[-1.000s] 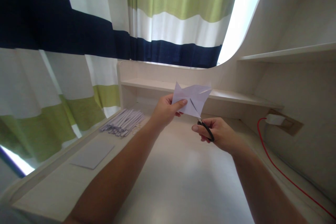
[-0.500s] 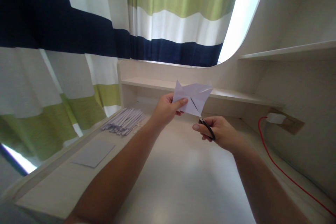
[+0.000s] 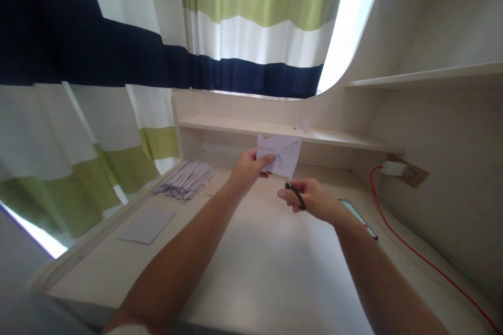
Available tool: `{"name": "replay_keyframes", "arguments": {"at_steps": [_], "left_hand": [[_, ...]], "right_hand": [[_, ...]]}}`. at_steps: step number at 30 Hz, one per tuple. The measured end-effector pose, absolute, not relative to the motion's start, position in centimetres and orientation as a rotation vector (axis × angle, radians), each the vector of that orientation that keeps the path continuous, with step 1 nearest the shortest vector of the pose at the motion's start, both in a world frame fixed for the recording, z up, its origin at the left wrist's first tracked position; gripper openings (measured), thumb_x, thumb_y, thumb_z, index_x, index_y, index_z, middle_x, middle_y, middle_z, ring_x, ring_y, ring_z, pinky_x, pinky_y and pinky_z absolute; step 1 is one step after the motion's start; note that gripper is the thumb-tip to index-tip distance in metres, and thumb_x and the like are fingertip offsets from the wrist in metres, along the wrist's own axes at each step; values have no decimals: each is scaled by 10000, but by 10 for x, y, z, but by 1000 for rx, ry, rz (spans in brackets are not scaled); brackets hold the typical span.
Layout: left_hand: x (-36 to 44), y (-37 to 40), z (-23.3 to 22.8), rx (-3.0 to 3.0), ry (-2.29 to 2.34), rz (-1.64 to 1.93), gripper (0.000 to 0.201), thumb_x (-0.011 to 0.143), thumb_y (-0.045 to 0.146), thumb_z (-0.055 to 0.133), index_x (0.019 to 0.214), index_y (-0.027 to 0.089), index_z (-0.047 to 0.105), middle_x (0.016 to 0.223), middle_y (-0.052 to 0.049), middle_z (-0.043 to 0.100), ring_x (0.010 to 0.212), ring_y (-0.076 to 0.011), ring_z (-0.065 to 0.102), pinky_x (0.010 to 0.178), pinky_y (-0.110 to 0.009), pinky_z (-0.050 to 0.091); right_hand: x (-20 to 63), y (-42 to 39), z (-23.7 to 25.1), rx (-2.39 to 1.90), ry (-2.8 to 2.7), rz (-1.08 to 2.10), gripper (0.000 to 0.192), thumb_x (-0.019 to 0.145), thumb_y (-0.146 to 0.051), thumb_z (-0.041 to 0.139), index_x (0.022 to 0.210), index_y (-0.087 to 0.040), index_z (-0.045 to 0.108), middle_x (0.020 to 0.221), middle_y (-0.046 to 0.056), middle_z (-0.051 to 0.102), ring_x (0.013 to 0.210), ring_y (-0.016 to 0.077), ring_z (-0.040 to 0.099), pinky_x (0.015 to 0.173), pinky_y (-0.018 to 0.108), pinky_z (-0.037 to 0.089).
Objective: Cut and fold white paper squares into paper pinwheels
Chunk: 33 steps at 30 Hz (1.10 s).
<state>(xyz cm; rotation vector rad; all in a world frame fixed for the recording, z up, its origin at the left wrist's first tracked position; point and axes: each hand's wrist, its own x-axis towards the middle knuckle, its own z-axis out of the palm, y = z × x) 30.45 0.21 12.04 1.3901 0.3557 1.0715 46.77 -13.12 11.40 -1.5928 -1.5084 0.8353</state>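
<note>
In the head view, the person's left hand (image 3: 250, 166) holds a white sheet of paper (image 3: 288, 154) above the far part of the surface (image 3: 251, 267), in front of the low shelf (image 3: 239, 125). Its fingers pinch the sheet at the left edge, the thumb lying across the face. The right hand (image 3: 310, 198) has its fingers closed around black-handled scissors (image 3: 297, 199), whose blades meet the near right corner of the sheet. A short dark mark shows near the thumb; whether it is a blade or a slit cannot be told.

The likeliest trouble is a nick to the left thumb, since it lies close to the line in which the blades point. The sheet, gripped along one side only and bent, could sag or twist, and a cut would then wander or tear. Too loose a pinch might let the paper swing away from the blades.

On the left, the bundle of narrow strips (image 3: 185, 179) and the flat paper (image 3: 147, 224) lie near the left forearm, so a sweep of that arm could scatter them. On the right, a phone (image 3: 358, 218) lies beside the right wrist and could be knocked.
</note>
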Motion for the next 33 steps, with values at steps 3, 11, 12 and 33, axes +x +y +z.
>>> {"name": "replay_keyframes", "arguments": {"at_steps": [3,11,12,33], "left_hand": [[298,3,100,1365,432,1038,408,657,449,871,869,127,735,740,-42,709,579,-108,608,528,-218,488],[272,2,24,1287,661,885,384,632,394,837,871,117,720,781,-66,712,589,-121,614,538,-236,491],[271,1,17,1286,671,862,377,630,385,831,870,115,721,780,-69,710,596,-124,614,543,-238,492],[270,0,-10,1430,682,619,338,594,324,778,863,125,737,861,-87,747,749,-175,673,642,-270,520]], "right_hand": [[476,-147,86,-1735,-1519,868,484,761,-627,806,737,-159,683,648,9,617,570,128,510,565,276,370],[498,-147,19,-2425,-1676,431,312,718,-448,844,750,-166,714,849,168,776,743,257,679,595,319,391],[499,-142,18,-2440,-1689,453,299,716,-431,847,732,-168,707,845,173,778,749,261,691,594,316,399],[482,-150,12,-2188,-1615,388,49,736,-218,755,703,-190,777,763,125,782,756,264,703,677,330,440]]}}
